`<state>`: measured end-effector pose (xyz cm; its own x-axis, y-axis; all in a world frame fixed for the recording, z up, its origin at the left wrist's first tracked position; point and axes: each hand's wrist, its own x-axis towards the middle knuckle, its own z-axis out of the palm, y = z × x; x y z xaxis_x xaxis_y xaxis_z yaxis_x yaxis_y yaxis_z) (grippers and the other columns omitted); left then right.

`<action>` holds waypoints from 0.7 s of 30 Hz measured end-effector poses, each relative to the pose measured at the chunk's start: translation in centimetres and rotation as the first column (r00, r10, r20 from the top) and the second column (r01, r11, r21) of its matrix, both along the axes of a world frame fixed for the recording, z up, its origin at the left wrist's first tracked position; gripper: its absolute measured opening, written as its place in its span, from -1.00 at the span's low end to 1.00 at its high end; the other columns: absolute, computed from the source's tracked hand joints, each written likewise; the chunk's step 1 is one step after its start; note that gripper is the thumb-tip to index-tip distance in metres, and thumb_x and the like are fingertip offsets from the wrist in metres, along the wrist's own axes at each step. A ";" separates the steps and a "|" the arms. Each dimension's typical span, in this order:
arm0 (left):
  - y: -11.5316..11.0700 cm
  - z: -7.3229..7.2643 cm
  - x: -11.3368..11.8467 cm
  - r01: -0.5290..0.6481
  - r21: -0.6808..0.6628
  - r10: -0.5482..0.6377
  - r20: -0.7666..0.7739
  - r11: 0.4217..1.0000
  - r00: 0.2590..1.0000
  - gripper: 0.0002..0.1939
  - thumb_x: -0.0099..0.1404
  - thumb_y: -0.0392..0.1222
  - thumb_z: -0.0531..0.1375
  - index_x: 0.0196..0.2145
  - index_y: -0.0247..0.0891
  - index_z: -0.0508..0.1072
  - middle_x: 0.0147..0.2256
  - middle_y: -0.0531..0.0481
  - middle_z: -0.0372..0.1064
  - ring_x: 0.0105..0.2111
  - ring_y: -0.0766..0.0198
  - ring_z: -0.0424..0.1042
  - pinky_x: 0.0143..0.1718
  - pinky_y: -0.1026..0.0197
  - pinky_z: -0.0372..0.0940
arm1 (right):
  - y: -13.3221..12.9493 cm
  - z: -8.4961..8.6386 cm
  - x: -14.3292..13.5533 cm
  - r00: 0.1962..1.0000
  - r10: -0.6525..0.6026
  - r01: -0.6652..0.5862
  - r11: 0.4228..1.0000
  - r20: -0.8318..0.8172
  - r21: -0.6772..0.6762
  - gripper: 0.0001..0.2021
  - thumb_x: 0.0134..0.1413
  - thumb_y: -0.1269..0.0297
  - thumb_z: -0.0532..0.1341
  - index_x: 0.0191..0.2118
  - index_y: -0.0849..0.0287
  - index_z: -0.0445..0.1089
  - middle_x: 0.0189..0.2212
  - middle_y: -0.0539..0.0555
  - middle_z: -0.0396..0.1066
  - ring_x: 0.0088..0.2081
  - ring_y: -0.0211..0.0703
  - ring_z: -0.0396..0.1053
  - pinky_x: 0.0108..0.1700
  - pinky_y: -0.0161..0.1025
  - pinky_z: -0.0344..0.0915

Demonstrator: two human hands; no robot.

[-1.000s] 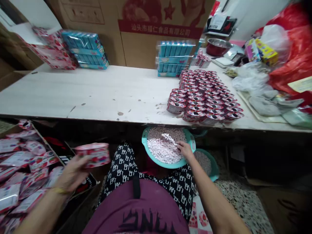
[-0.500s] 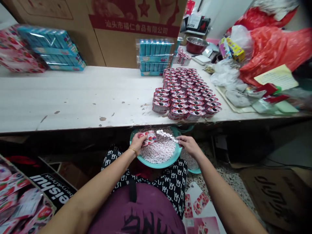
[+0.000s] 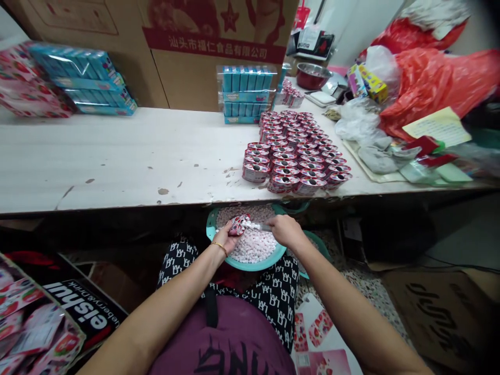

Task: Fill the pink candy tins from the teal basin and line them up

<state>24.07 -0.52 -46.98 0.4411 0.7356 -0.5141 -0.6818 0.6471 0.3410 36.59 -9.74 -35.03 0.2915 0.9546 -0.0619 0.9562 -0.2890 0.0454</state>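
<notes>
My left hand (image 3: 223, 240) grips a small red-and-pink printed box (image 3: 237, 225), tilted over a turquoise basin (image 3: 269, 263). White candy-like pellets (image 3: 255, 247) fill the basin. My right hand (image 3: 288, 230) is closed around the handle of a spoon (image 3: 264, 227), which carries some of the same pellets. The spoon's tip is at the box's mouth on its right side; how far it reaches inside is hidden. On the white table (image 3: 117, 156) just beyond stand rows of red oval printed boxes (image 3: 284, 182), each with a dark spot on top.
Wrapped blue packs (image 3: 248, 96) stand by a big cardboard carton (image 3: 187, 83). Red plastic bags (image 3: 441, 83) and a metal bowl (image 3: 312, 75) sit at right. A carton of printed flat packs (image 3: 35, 323) is at lower left, another turquoise basin (image 3: 318, 245) beside my knee.
My right hand has moved left, bringing the loaded spoon to the box. My left hand has turned and tilted the box toward the spoon. Fewer pellets show on the spoon.
</notes>
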 end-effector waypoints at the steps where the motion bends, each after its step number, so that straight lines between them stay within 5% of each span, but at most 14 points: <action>1: 0.0 0.0 0.0 -0.001 0.002 0.001 -0.001 1.000 1.000 -0.90 0.21 -0.35 0.06 -0.40 -0.41 0.35 -0.51 -0.09 0.39 -0.54 0.29 0.41 -0.52 0.21 0.39 | 0.2 0.7 -0.9 0.999 0.000 0.001 1.000 0.048 -0.021 -0.67 -0.12 0.44 0.01 -0.28 0.12 0.46 -0.31 0.17 0.44 -0.24 -0.07 0.37 -0.30 -0.27 0.21; 5: 0.3 0.0 -0.1 -0.005 0.021 0.006 -0.018 1.000 1.000 -0.91 0.21 -0.35 0.07 -0.38 -0.42 0.36 -0.53 -0.09 0.38 -0.56 0.29 0.40 -0.53 0.22 0.38 | 0.2 3.1 -2.3 0.987 0.047 -0.039 0.998 0.155 -0.051 -0.67 -0.10 0.45 -0.02 -0.25 0.19 0.43 -0.30 0.25 0.42 -0.25 -0.03 0.38 -0.29 -0.21 0.23; 8: 0.6 0.1 -1.1 -0.023 0.078 0.026 -0.036 0.997 0.999 -0.92 0.19 -0.39 0.08 -0.36 -0.39 0.36 -0.49 -0.09 0.40 -0.55 0.29 0.40 -0.56 0.26 0.36 | -0.8 2.5 0.0 0.983 0.015 -0.007 0.999 0.180 -0.042 -0.66 -0.06 0.46 -0.04 -0.22 0.11 0.40 -0.30 0.21 0.42 -0.24 -0.03 0.37 -0.26 -0.18 0.23; 12: 1.0 0.1 -3.1 -0.098 0.163 0.113 -0.085 0.982 0.990 -0.92 0.16 -0.42 0.10 -0.38 -0.37 0.37 -0.52 -0.04 0.38 -0.61 0.36 0.36 -0.62 0.33 0.31 | -0.9 -3.5 3.5 0.992 -0.125 0.124 0.992 0.026 0.016 -0.68 -0.01 0.47 -0.04 -0.23 0.12 0.40 -0.32 0.20 0.42 -0.22 -0.04 0.37 -0.21 -0.17 0.20; 17: 1.6 0.1 -4.9 -0.118 0.122 0.132 -0.115 0.985 0.985 -0.89 0.20 -0.39 0.06 -0.41 -0.41 0.38 -0.50 -0.08 0.39 -0.56 0.33 0.39 -0.57 0.31 0.34 | 3.4 -12.7 2.1 0.926 -0.135 0.193 0.972 -0.353 0.134 -0.69 0.03 0.41 -0.01 -0.16 0.08 0.39 -0.23 0.13 0.42 -0.16 -0.10 0.33 -0.15 -0.23 0.18; 21: 2.0 -0.2 -5.6 -0.106 0.111 0.116 -0.088 0.988 0.989 -0.86 0.22 -0.38 0.03 -0.38 -0.42 0.38 -0.46 -0.12 0.40 -0.50 0.31 0.41 -0.47 0.27 0.38 | 5.2 -14.4 2.2 0.873 -0.058 0.175 0.964 -0.484 0.201 -0.72 -0.01 0.40 0.02 -0.22 0.13 0.42 -0.27 0.05 0.44 -0.21 -0.18 0.34 -0.18 -0.30 0.20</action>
<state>18.44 1.46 -47.14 0.3066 0.8298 -0.4663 -0.7093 0.5259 0.4694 38.74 -4.59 -49.47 0.3935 0.9193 -0.0021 0.8050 -0.3457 -0.4821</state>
